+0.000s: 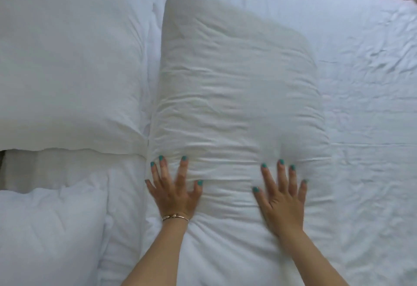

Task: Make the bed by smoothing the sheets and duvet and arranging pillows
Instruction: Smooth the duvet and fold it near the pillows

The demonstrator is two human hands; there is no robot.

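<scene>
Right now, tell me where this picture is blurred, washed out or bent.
Head view: motion blur smears the right hand and softens the left hand; flat soft light washes out the left pillow, while creases stay readable on the middle pillow; wide-angle bending curves the bed's far edge.

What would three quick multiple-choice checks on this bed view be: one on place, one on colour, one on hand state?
1. Where do both hands rest?
A. on the near end of the middle pillow
B. on the bare sheet
C. on the left pillow

2. What colour are the fingernails?
A. red
B. teal
C. unpainted

3. How do the hands lie?
A. fists
B. pinching fabric
C. flat, fingers spread

Key: 1 A, the left hand and right hand press on the middle pillow; 2 B, teal polish shows on every visible fingernail; 3 C, the fingers lie straight and splayed.
</scene>
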